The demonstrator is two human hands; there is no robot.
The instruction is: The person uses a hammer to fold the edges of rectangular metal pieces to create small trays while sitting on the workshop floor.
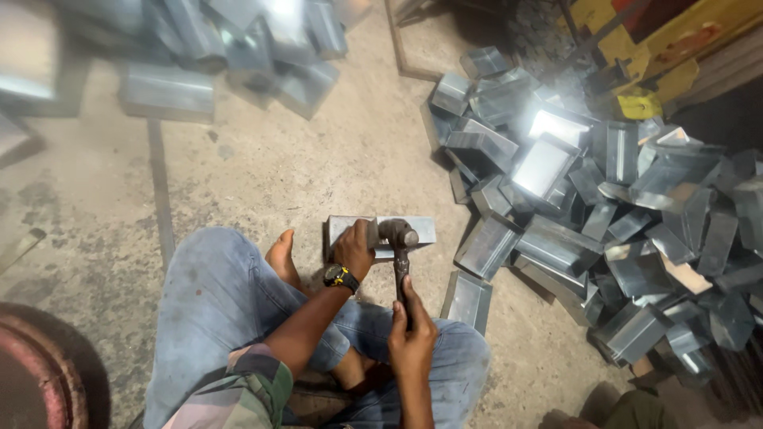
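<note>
I see my left hand (354,248) pressed flat on a folded sheet-metal box (380,233) lying on the concrete floor (302,167), just beyond my crossed legs. Its fingers curl over the near-left end of the box, pinning it down. My right hand (410,330) has its fingers wrapped tight around the dark handle of a hammer (400,254), whose head rests on or just over the top face of the box; I cannot tell which.

The box looks like thin galvanised sheet: I judge it light, stiff along the folds, springy on flat faces, slick on top and probably sharp at cut edges. It is best held by a folded corner, palm down, clear of the hammer head. The hammer seems head-heavy, so gripping low on the handle suits it.

To the right lies a heap of similar metal boxes (604,206); another stack (238,48) sits far left.
</note>
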